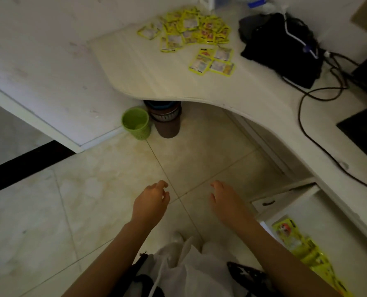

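My left hand (pixel 151 202) and my right hand (pixel 225 200) hang in front of me above the tiled floor, fingers loosely curled, holding nothing. A heap of yellow-bordered cards (pixel 191 28) lies on the far part of the white curved desk (pixel 148 76). A few more of these cards (pixel 213 61) lie in a small group nearer the desk's middle. More yellow cards (pixel 302 249) lie in an open drawer at the lower right, beside my right forearm.
A black bag (pixel 285 50) with cables (pixel 306 116) sits on the desk at the right. A green basket (pixel 136 123) and a brown bin (pixel 167 121) stand on the floor under the desk edge. A white plastic bag (pixel 184 266) lies below my arms.
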{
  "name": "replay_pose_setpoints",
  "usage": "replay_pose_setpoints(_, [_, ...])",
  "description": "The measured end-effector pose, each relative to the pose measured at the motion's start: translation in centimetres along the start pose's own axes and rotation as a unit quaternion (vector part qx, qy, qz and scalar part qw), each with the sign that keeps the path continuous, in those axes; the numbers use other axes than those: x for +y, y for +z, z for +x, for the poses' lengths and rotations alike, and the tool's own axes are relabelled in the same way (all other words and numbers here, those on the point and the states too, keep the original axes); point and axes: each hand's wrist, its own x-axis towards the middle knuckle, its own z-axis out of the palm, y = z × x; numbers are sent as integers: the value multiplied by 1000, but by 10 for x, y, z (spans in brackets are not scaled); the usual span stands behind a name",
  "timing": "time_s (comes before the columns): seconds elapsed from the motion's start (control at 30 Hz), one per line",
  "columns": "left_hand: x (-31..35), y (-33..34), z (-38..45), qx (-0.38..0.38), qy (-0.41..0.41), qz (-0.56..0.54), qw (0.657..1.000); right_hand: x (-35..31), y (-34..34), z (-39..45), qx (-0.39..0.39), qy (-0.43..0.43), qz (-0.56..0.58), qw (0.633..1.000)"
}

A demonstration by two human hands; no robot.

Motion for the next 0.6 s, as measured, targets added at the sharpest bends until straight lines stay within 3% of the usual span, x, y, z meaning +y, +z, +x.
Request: replay_pose_setpoints(0.6, [-23, -89, 236, 98, -47, -26, 994, -95, -91, 239, 44, -64, -13, 997])
